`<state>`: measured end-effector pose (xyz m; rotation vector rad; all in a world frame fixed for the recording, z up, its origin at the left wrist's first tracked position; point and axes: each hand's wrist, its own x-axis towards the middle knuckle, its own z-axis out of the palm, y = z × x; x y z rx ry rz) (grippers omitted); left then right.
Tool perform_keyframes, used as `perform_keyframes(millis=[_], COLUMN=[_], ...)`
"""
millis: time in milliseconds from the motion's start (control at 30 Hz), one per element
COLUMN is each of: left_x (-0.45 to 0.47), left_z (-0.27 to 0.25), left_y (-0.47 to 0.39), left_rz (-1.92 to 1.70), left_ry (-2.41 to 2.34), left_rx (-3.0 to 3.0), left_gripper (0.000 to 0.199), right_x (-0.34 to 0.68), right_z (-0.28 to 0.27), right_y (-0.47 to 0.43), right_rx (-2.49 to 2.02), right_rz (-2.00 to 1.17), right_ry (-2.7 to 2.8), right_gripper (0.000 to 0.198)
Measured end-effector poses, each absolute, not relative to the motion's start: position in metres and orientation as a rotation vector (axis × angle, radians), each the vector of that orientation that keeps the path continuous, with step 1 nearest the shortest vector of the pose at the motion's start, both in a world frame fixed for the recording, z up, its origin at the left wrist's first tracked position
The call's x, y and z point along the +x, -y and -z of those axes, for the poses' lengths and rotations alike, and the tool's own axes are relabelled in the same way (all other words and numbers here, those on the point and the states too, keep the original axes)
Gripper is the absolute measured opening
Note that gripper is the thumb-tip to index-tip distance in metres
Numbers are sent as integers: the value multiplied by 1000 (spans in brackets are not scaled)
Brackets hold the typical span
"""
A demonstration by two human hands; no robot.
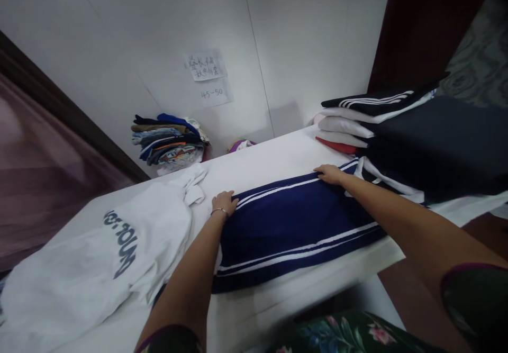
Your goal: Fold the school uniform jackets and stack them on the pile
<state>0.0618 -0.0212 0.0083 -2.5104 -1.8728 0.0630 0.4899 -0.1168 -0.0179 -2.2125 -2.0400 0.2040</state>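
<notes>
A navy-blue garment with white stripes (286,220) lies spread on the white table (286,154). Double stripes run along both its far and near edges. My left hand (224,203), with a thin bracelet at the wrist, holds its far left corner, fingers closed at the edge. Farther right, my right hand (329,174) grips the same far edge with its fingers bent over the cloth. White bands and darker cloth lie just beyond the right hand; whether they belong to the garment, I cannot tell. A white garment with dark lettering (79,247) lies crumpled left of my left hand.
A pile of folded clothes (169,138) stands beyond the table's far edge. At the right rises a stack with a black striped garment (377,100) on top, beside dark cloth (444,146). Handwritten papers (206,67) hang on the wall; a pinkish curtain (51,173) hangs left.
</notes>
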Motion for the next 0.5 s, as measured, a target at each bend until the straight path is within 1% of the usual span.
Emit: perform_keyframes(millis=[133, 267, 333, 433, 500], left_x=[61, 52, 47, 43, 45], left_z=[-18, -21, -20, -16, -15], left_y=[20, 26, 27, 26, 24], left_rz=[-9, 150, 173, 98, 8], left_ry=[1712, 1603, 1668, 1881, 1945], left_rx=[-2561, -2717, -2764, -2719, -2665], left_gripper=[25, 16, 19, 41, 44], right_x=[493, 496, 496, 494, 492], right_z=[15, 16, 18, 19, 19], right_y=[121, 128, 131, 132, 131], right_rx=[-2158, -2080, -2060, -2082, -2106], right_rz=[-131, -109, -119, -126, -116], right_ry=[2054, 2075, 2082, 2066, 2049], right_gripper=[38, 31, 30, 31, 34])
